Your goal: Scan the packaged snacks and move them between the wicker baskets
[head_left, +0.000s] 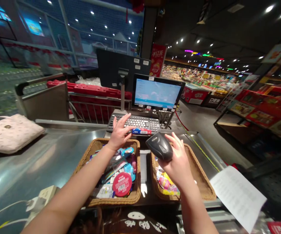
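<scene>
My left hand (121,132) reaches over the left basket toward the keyboard (140,122). A slim blue-and-red packet (141,131) with a barcode label on its side sticks out from between its thumb and fingers. My right hand (178,159) is closed around a black barcode scanner (160,146), whose head points left toward the packet. Below my left forearm, a wicker basket (138,182) holds several small packaged goods and a round red tub (122,184). Under my right hand, a second wicker basket (203,182) holds several colourful wrapped items.
A lit monitor (157,93) stands behind the keyboard, with a second, dark-backed screen (121,70) beside it. A pale handbag (11,134) lies on the metal counter at left. A power strip (46,195) with cables sits front left. A paper sheet (239,195) lies at right.
</scene>
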Demonstrator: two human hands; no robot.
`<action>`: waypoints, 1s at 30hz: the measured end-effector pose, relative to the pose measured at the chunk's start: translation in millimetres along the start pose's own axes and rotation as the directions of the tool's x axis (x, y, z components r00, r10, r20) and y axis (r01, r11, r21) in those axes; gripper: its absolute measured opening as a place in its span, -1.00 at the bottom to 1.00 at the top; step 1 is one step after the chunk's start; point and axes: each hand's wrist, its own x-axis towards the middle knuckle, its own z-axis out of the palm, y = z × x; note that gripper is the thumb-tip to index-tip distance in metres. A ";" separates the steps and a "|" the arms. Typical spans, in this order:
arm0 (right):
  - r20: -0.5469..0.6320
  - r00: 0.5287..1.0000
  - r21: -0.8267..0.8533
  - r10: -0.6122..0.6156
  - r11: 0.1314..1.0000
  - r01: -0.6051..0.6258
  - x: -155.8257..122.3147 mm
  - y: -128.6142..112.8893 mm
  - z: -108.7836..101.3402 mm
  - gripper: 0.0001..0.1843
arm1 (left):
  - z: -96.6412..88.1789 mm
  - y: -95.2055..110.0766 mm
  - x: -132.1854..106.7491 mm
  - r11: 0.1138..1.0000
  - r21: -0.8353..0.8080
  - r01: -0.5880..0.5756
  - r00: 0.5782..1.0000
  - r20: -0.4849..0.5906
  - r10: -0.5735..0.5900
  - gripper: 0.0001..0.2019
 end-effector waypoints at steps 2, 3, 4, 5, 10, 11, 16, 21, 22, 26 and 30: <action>0.016 1.000 0.012 -0.010 1.000 0.010 -0.3 -7.6 7.5 -0.53 | -9.2 -8.2 -5.2 1.000 0.010 0.023 1.000 -0.015 -0.023 -0.77; 0.020 1.000 0.016 -0.016 1.000 0.015 -0.7 -11.0 10.5 -0.52 | -13.5 -11.8 -7.6 0.999 0.013 0.031 0.999 -0.019 -0.030 -0.77; 0.023 1.000 0.019 -0.021 1.000 0.021 -1.3 -14.2 13.1 -0.51 | -17.6 -14.9 -10.0 0.999 0.015 0.036 0.999 -0.022 -0.036 -0.78; 0.026 0.999 0.022 -0.027 0.999 0.026 -1.8 -17.2 15.2 -0.50 | -21.4 -17.6 -12.4 0.999 0.016 0.041 0.999 -0.025 -0.041 -0.78; 0.068 0.997 0.039 -0.029 0.999 0.027 -3.5 -31.6 20.6 -0.51 | -37.0 -28.0 -22.6 0.998 0.019 0.056 0.998 -0.028 -0.055 -0.78; 0.081 0.996 0.041 -0.029 0.999 0.026 -3.7 -34.5 21.2 -0.52 | -39.6 -29.9 -24.4 0.998 0.019 0.059 0.998 -0.029 -0.058 -0.78; 0.121 0.992 0.047 -0.044 0.998 0.039 -4.9 -48.2 24.7 -0.54 | -50.8 -38.2 -34.2 0.998 0.022 0.061 0.997 -0.039 -0.060 -0.79; 0.103 0.993 0.056 -0.061 0.997 0.056 -7.8 -58.4 30.1 -0.55 | -59.2 -44.3 -47.1 0.997 0.034 0.074 0.997 -0.018 -0.074 -0.78; 0.105 0.993 0.057 -0.060 0.997 0.054 -8.4 -60.0 31.4 -0.56 | -60.7 -45.3 -49.8 0.996 0.034 0.078 0.997 -0.012 -0.078 -0.78; 0.131 0.991 0.062 -0.042 0.997 0.034 -10.1 -64.4 37.6 -0.57 | -66.0 -49.2 -60.5 0.995 0.038 0.087 0.996 0.016 -0.087 -0.77; 0.131 0.991 0.072 -0.022 0.997 0.013 -11.1 -64.5 44.2 -0.57 | -70.7 -51.6 -73.1 0.996 0.041 0.082 0.995 0.051 -0.084 -0.77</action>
